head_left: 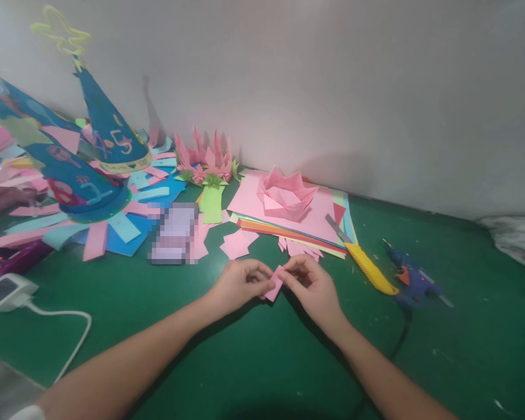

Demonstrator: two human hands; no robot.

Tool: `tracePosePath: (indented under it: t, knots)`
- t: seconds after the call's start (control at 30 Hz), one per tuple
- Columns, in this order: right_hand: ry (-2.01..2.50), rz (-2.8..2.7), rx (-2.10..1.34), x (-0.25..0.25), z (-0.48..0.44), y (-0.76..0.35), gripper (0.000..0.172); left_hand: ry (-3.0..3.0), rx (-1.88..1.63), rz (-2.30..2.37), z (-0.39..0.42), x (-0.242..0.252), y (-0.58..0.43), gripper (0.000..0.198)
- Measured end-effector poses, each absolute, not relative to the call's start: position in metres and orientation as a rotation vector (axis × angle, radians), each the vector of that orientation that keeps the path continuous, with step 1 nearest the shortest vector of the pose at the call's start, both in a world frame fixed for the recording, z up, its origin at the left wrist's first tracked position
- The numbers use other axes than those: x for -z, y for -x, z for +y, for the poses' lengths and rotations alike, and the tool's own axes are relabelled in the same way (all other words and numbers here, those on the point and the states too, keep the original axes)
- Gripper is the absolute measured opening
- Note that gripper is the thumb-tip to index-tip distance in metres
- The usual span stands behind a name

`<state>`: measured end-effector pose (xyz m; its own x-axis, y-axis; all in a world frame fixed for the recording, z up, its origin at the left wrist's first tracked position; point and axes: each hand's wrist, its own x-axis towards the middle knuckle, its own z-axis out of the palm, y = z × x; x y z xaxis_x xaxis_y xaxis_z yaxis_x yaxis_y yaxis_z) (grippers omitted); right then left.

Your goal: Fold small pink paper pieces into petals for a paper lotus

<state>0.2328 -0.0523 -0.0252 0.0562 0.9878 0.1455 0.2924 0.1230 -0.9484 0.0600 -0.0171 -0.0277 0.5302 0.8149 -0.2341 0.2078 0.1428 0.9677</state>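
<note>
Between my two hands is a small folded piece of pink paper [273, 287]. My left hand [240, 284] pinches its left edge between thumb and fingers. On the other side, my right hand [310, 287] grips its upper right part, thumb in front. Just beyond the hands lie pink paper squares [238, 242] and a little heap of pink paper pieces [304, 249]. A pink folded paper flower [286, 197] rests on a stack of coloured paper [245, 198] behind them.
To the right lie a yellow box cutter [370, 269], blade out, and a blue glue gun [415, 277]. At left are a blurred phone [174, 233], blue cone hats [109, 125] and a white device [9, 291] with a cable. A pink paper crown [206, 157] stands near the wall.
</note>
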Motion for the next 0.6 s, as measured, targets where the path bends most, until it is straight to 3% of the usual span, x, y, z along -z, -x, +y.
tracePosePath:
  t: [0.6]
  knots:
    - [1.359,-1.433,-0.813,0.0230,-0.0540,-0.2318,0.012,-1.401,-0.719,0.880,-0.0179,0.0263,-0.0624,0.020]
